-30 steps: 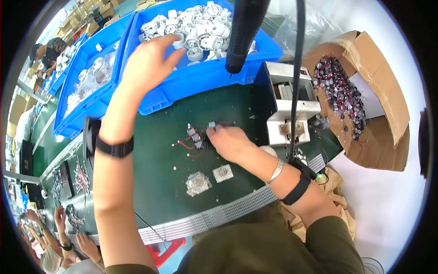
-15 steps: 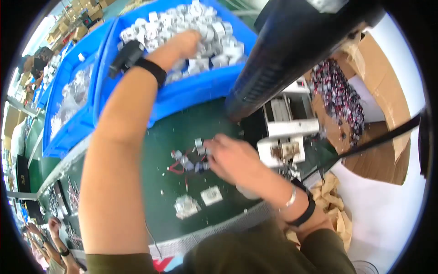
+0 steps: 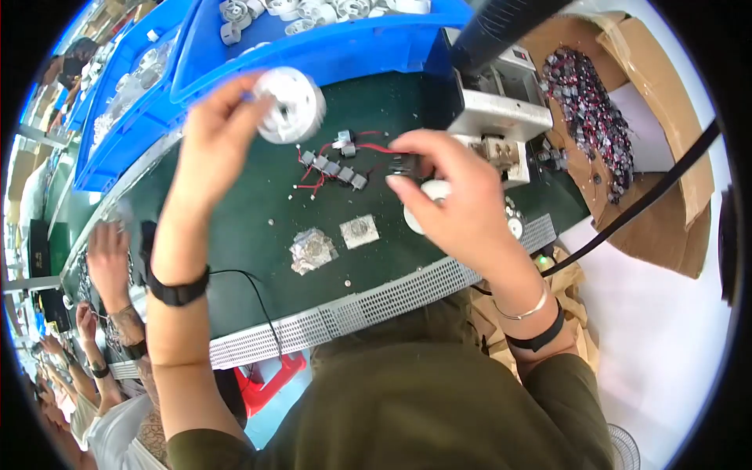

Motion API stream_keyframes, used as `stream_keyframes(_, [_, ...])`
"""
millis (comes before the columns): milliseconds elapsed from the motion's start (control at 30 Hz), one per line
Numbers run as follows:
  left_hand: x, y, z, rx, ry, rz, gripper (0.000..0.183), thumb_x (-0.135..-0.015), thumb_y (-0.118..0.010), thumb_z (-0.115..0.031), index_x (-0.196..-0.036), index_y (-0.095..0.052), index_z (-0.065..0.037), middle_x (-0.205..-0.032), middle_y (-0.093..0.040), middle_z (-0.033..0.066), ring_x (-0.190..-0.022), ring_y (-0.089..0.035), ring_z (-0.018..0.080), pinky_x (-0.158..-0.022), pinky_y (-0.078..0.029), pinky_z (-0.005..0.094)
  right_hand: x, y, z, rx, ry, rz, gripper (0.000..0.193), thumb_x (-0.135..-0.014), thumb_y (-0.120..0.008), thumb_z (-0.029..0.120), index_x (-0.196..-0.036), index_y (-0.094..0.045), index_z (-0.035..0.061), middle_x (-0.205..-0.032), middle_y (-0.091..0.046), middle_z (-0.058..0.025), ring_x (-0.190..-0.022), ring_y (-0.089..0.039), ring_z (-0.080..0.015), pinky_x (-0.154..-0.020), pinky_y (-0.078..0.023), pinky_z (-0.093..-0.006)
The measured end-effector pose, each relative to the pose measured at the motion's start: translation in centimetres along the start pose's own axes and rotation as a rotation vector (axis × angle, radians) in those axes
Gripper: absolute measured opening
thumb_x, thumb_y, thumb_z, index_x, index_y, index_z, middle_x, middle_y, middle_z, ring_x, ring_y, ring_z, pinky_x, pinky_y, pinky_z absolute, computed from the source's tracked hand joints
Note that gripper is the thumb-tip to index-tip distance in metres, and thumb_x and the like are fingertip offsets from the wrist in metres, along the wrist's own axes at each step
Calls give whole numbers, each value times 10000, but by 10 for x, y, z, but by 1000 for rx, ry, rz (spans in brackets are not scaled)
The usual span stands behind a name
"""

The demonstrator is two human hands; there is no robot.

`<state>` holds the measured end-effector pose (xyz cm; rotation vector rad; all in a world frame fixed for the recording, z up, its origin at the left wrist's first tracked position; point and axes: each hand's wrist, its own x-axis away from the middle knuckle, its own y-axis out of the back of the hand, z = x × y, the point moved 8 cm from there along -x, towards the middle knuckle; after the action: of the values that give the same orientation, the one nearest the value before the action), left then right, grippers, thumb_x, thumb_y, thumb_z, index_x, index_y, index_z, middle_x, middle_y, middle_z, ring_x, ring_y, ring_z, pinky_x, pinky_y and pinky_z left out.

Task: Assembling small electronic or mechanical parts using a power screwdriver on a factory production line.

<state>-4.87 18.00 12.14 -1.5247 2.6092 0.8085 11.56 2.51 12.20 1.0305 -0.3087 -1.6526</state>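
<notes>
Raised above the near side of the blue bin [image 3: 329, 51], my left hand [image 3: 215, 129] is closed around the edge of a round white plastic housing [image 3: 296, 106]. Between thumb and fingers, my right hand [image 3: 462, 188] pinches a small dark motor [image 3: 404, 164] with red wire. Several small grey motors [image 3: 333, 169] with red leads lie on the green table [image 3: 258, 211] between my hands. Partly hidden under my right hand is a round white part [image 3: 413, 215].
Two small packets, one crumpled silvery [image 3: 312, 251] and one flat white [image 3: 359, 232], lie nearer me. A white-metal machine [image 3: 505, 113] and a dark post [image 3: 501, 27] stand right, beside a cardboard box [image 3: 658, 149] of wired motors. A co-worker's hand [image 3: 108, 262] is at left.
My left hand has come out of the bin toward me, with a white housing in it. My right hand has lifted a motor from the group. The view has shifted.
</notes>
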Motion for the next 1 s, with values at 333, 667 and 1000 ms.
stream_keyframes(333, [60, -167, -25, -126, -119, 208, 250, -794, -666, -144, -1012, -655, -21, -888, -609, 158, -710, -622, 281, -645, -502, 351, 44, 42, -55, -940, -432, -216, 428, -763, -713, -34, -1141, -515, -7, -997, -581, -71, -831, -581, -115, -725, -510, -244])
stream_keyframes(667, [78, -175, -32, -224, -371, 186, 653, -651, -801, -200, -1209, -515, -17, -1122, -547, 162, -1058, -540, 341, -858, -475, 398, 67, 20, -85, -767, -572, 100, 332, -819, -662, -20, -1129, -545, -50, -1001, -611, -66, -861, -619, -128, -751, -522, -252])
stream_keyframes(1000, [71, -169, -26, -158, -353, 214, 633, -655, -802, -190, -1198, -510, -46, -1062, -592, 155, -989, -566, 352, -852, -464, 409, 41, 17, -54, -113, -21, 341, 216, -749, -654, -28, -958, -641, 23, -922, -611, -88, -799, -603, -233, -713, -492, -314])
